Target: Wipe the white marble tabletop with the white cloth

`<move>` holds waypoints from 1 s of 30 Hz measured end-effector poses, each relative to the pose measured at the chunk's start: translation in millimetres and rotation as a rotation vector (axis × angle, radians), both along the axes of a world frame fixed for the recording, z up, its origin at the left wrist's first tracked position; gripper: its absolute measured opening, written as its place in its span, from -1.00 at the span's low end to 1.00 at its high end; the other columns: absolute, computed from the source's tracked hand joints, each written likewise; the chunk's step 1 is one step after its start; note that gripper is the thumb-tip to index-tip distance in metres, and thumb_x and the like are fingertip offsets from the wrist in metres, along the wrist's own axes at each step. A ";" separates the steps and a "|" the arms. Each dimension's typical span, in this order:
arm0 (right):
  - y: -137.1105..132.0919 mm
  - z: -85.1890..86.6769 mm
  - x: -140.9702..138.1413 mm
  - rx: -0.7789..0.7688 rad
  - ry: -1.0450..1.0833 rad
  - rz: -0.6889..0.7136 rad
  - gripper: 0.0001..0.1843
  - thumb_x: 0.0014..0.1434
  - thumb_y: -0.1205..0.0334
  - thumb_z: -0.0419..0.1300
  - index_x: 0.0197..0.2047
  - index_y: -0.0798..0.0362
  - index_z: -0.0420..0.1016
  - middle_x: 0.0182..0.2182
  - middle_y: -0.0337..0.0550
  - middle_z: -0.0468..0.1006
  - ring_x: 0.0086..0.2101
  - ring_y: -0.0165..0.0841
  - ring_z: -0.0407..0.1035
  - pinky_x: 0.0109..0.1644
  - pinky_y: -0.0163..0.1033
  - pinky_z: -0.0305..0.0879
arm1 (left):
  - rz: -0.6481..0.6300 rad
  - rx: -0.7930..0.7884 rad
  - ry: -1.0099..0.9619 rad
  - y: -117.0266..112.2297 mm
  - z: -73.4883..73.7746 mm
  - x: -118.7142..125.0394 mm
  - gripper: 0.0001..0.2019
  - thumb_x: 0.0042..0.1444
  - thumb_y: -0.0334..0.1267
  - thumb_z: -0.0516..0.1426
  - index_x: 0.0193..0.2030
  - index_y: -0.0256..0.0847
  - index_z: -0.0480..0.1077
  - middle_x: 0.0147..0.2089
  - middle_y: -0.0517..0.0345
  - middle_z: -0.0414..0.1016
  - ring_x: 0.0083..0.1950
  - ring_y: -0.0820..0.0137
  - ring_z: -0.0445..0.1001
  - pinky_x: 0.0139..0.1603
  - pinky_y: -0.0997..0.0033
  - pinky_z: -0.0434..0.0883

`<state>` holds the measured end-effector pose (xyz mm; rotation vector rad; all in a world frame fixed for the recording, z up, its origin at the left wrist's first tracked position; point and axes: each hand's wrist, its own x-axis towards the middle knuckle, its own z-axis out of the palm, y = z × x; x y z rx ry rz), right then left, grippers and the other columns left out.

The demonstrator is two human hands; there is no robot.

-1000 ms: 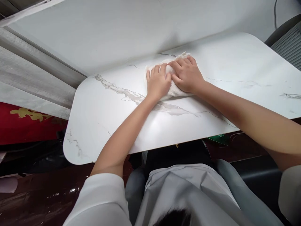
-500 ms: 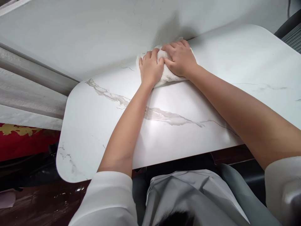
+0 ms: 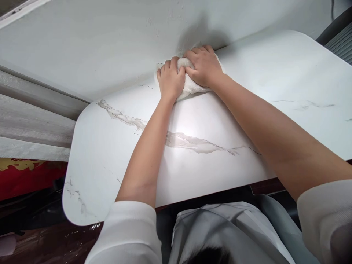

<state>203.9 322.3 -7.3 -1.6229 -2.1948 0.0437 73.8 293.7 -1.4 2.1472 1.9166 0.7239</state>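
Note:
A white, fluffy cloth [image 3: 192, 85] lies bunched at the far edge of a white marble-patterned table [image 3: 220, 117], close against the wall. My left hand [image 3: 171, 79] presses on the cloth's left part, its fingers bent over it and pointing to the wall. On the right part sits my right hand [image 3: 204, 66], fingers curled over the fabric. The two thumbs are near each other, with a fold of cloth showing between the hands. Both palms hide much of the cloth beneath them.
A pale wall [image 3: 96, 47] runs along the table's back edge. Light grey curtain-like fabric [image 3: 33, 117] hangs at the left, above a red and gold item [image 3: 30, 179]. A dark-framed ribbed object [image 3: 341, 44] stands beyond the right corner. Grey cloth [image 3: 214, 227] covers my lap.
My view has shifted a little, so the table sits slightly lower and farther left. Both hands and the cloth have slid slightly toward the wall.

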 end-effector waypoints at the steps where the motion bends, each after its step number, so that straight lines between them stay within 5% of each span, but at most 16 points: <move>1: -0.7 -0.7 0.0 0.006 0.011 0.010 -0.31 0.09 -0.25 -0.21 0.10 -0.20 0.46 0.03 -0.07 0.53 0.04 -0.08 0.28 0.30 0.02 0.01 | 0.002 0.001 -0.001 -0.6 -0.5 -0.3 -0.52 0.19 -0.13 -0.16 0.21 0.14 0.29 0.24 0.12 0.40 0.34 0.18 0.24 0.46 0.11 0.06; 4: -8.3 -3.3 1.0 0.051 0.027 0.040 -0.22 0.13 -0.22 -0.26 0.16 0.00 0.44 0.05 -0.02 0.51 0.05 -0.11 0.29 0.32 0.06 0.00 | 0.009 0.001 -0.013 -3.9 -2.9 -0.7 -0.47 0.16 -0.12 -0.17 0.25 0.17 0.28 0.27 0.16 0.39 0.37 0.18 0.21 0.49 0.12 0.03; 12: -50.2 -8.4 16.7 0.088 0.036 0.073 -0.39 0.23 -0.03 -0.22 0.16 -0.05 0.41 0.10 -0.07 0.49 0.16 -0.09 0.26 0.38 0.10 -0.09 | -0.018 -0.025 0.003 -39.3 -4.0 9.0 -0.54 0.25 -0.25 -0.06 0.27 0.02 0.28 0.35 0.13 0.32 0.45 0.25 0.14 0.51 0.13 -0.07; 18: -99.9 -6.6 34.6 0.058 -0.016 0.108 -0.46 0.32 0.04 -0.19 0.21 0.06 0.35 0.16 0.06 0.42 0.18 -0.03 0.24 0.37 0.14 -0.10 | -0.019 -0.034 0.034 -90.3 -1.2 24.1 -0.57 0.31 -0.24 -0.06 0.29 0.04 0.27 0.37 0.12 0.30 0.47 0.26 0.11 0.51 0.10 -0.12; 30: -230.9 0.7 78.8 0.122 -0.030 0.130 -0.46 0.31 0.07 -0.15 0.25 0.03 0.32 0.12 0.02 0.45 0.16 -0.07 0.28 0.37 0.14 -0.05 | -0.156 -0.042 0.104 -208.2 2.1 58.0 -0.53 0.33 -0.22 -0.06 0.35 -0.08 0.21 0.42 -0.03 0.23 0.49 0.21 0.08 0.52 -0.02 -0.11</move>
